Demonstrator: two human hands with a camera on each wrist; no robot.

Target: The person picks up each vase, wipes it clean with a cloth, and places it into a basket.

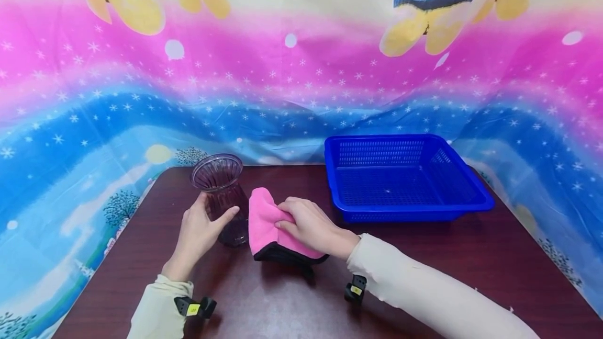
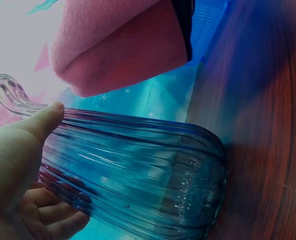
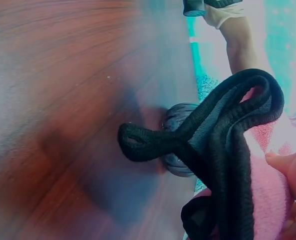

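A ribbed, tinted glass vase (image 1: 226, 208) with a flared rim is tilted a little at the left of the table. My left hand (image 1: 200, 229) grips it round the narrower neck, thumb on the near side and fingers behind, as the left wrist view (image 2: 17, 165) shows too. Just right of the vase, my right hand (image 1: 308, 224) pinches a folded pink cloth (image 1: 264, 218) with black edging. Its black-bound layers (image 3: 233, 145) hang in loose folds in the right wrist view. The cloth is held above the table, beside the glass.
A blue plastic basket (image 1: 410, 213) with perforated walls stands at the back right of the dark wooden table (image 1: 292, 307). Behind the table hangs a patterned curtain (image 1: 292, 77) in pink and blue.
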